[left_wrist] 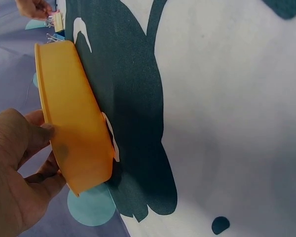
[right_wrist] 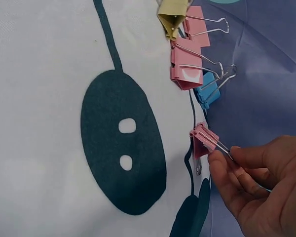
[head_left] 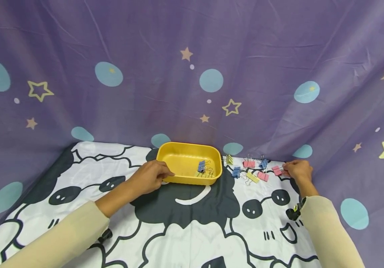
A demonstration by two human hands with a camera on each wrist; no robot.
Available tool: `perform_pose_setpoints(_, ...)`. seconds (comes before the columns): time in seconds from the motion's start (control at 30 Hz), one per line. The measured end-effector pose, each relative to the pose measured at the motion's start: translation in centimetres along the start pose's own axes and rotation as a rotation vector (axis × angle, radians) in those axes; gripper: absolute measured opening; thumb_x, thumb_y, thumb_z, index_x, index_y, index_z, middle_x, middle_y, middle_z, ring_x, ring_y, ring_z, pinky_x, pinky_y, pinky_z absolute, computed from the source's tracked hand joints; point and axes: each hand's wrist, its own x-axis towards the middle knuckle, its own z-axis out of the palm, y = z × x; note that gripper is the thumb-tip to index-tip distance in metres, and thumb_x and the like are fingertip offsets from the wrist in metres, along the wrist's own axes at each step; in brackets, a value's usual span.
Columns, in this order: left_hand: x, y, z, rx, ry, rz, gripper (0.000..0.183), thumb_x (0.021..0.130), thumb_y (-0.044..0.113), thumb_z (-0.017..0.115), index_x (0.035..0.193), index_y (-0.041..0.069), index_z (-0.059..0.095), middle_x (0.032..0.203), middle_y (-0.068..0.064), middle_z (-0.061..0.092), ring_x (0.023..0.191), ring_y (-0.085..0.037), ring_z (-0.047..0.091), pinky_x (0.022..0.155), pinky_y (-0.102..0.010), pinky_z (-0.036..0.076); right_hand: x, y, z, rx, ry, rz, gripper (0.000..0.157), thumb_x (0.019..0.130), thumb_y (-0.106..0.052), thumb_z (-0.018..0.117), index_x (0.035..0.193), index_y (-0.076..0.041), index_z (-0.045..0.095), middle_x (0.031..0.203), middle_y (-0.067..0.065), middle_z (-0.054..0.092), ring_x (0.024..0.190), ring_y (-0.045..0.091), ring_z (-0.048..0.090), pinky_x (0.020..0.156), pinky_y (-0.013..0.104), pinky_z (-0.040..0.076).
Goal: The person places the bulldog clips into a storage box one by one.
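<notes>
My left hand [head_left: 149, 176] grips the near left rim of a yellow plastic tray [head_left: 186, 180], thumb over one side and fingers on the other in the left wrist view. Inside the tray, toward its right end, lie a blue binder clip [head_left: 201, 166] and others with wire handles. Far to the right, my right hand [head_left: 300, 171] pinches the wire handle of a pink binder clip [right_wrist: 205, 140] between thumb and fingers. That clip is close over the cloth at its back edge.
Between tray and right hand lie several loose binder clips, among them a yellow one [head_left: 253, 177], a pink one [head_left: 249, 163] and a blue one [head_left: 236, 172]. A white cloth [head_left: 198, 242] with dark cartoon shapes covers the surface. A purple curtain [head_left: 165, 74] hangs close behind.
</notes>
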Motion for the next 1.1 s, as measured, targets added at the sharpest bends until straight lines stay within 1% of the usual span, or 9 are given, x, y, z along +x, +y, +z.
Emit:
perform_pose_setpoints(0.1, 0.0, 0.0, 0.1, -0.003, -0.002, -0.004, 0.041, 0.090, -0.016, 0.070, 0.114, 0.010, 0.091, 0.093, -0.003, 0.080, 0.082, -0.009, 0.059, 0.079, -0.031, 0.053, 0.6, 0.7, -0.3, -0.041, 0.009, -0.002, 0.019, 0.091, -0.020, 0.082, 0.097, -0.003, 0.089, 0.055, -0.011, 0.073, 0.054, 0.003, 0.070, 0.093, 0.027, 0.061)
perform_pose_setpoints(0.17, 0.0, -0.1, 0.1, -0.005, 0.001, -0.006, 0.040, 0.090, -0.016, 0.070, 0.114, 0.010, 0.091, 0.094, -0.003, 0.080, 0.082, -0.009, 0.059, 0.078, -0.031, 0.053, 0.2, 0.6, -0.5, 0.013, -0.008, -0.017, 0.013, 0.089, -0.016, 0.080, 0.088, -0.005, 0.088, 0.052, -0.014, 0.070, 0.052, 0.001, 0.069, 0.076, 0.021, 0.062)
perform_pose_setpoints(0.23, 0.0, -0.2, 0.1, -0.006, 0.003, -0.007, 0.040, 0.091, -0.016, 0.071, 0.114, 0.010, 0.091, 0.093, -0.003, 0.080, 0.081, -0.009, 0.059, 0.078, -0.030, 0.053, -2.1, -1.2, -0.9, 0.070, -0.025, -0.008, 0.014, 0.091, -0.008, 0.078, 0.092, 0.003, 0.086, 0.053, -0.014, 0.070, 0.050, -0.001, 0.069, 0.057, 0.013, 0.053)
perform_pose_setpoints(0.27, 0.0, -0.2, 0.1, -0.007, 0.003, -0.007, 0.040, 0.091, -0.016, 0.070, 0.113, 0.010, 0.091, 0.093, -0.003, 0.080, 0.081, -0.008, 0.059, 0.077, -0.030, 0.053, -2.8, -1.6, -1.0, 0.091, -0.023, -0.005, 0.016, 0.092, -0.005, 0.078, 0.095, 0.008, 0.085, 0.053, -0.014, 0.069, 0.050, -0.001, 0.068, 0.056, 0.014, 0.053)
perform_pose_setpoints(0.5, 0.0, -0.2, 0.1, 0.003, 0.005, 0.010, 0.038, 0.092, -0.015, 0.072, 0.112, 0.010, 0.091, 0.094, -0.003, 0.081, 0.082, -0.009, 0.061, 0.080, -0.032, 0.055, -3.8, -1.6, -1.5, 0.111, -0.019, 0.034, 0.022, 0.095, -0.003, 0.077, 0.106, 0.016, 0.081, 0.052, -0.018, 0.066, 0.050, -0.002, 0.067, 0.055, 0.016, 0.055)
perform_pose_setpoints(0.67, 0.1, -0.1, 0.0, 0.000, 0.004, 0.008, 0.039, 0.091, -0.016, 0.071, 0.112, 0.010, 0.091, 0.092, -0.003, 0.080, 0.081, -0.009, 0.059, 0.079, -0.032, 0.054, -4.0, -1.7, -2.1, 0.390, -0.113, 0.074, 0.011, 0.099, 0.010, 0.069, 0.095, 0.014, 0.079, 0.060, -0.009, 0.073, 0.056, 0.003, 0.074, 0.063, 0.022, 0.065)
perform_pose_setpoints(0.77, 0.1, -0.1, 0.0, -0.001, 0.001, 0.010, 0.039, 0.091, -0.016, 0.070, 0.112, 0.009, 0.091, 0.091, -0.003, 0.079, 0.080, -0.008, 0.058, 0.079, -0.032, 0.054, -4.0, -1.8, -2.3, 0.549, -0.158, 0.110, 0.019, 0.101, 0.017, 0.063, 0.091, 0.010, 0.078, 0.065, -0.003, 0.075, 0.060, 0.007, 0.078, 0.068, 0.025, 0.068)
perform_pose_setpoints(0.93, 0.1, -0.1, 0.0, 0.004, 0.005, 0.009, 0.037, 0.092, -0.015, 0.072, 0.111, 0.010, 0.091, 0.093, -0.003, 0.081, 0.081, -0.008, 0.060, 0.080, -0.032, 0.055, -4.2, -2.2, -2.4, 0.579, -0.155, 0.137, 0.013, 0.100, 0.015, 0.066, 0.095, 0.013, 0.079, 0.067, -0.001, 0.076, 0.062, 0.009, 0.080, 0.070, 0.027, 0.068)
perform_pose_setpoints(1.1, 0.0, -0.1, 0.0, 0.004, 0.006, 0.011, 0.037, 0.091, -0.015, 0.071, 0.111, 0.009, 0.091, 0.092, -0.003, 0.080, 0.081, -0.009, 0.060, 0.080, -0.032, 0.055, -4.5, -2.9, -2.4, 0.583, -0.189, 0.133, 0.029, 0.102, 0.012, 0.066, 0.081, -0.004, 0.078, 0.069, -0.002, 0.079, 0.065, 0.008, 0.081, 0.072, 0.025, 0.068)
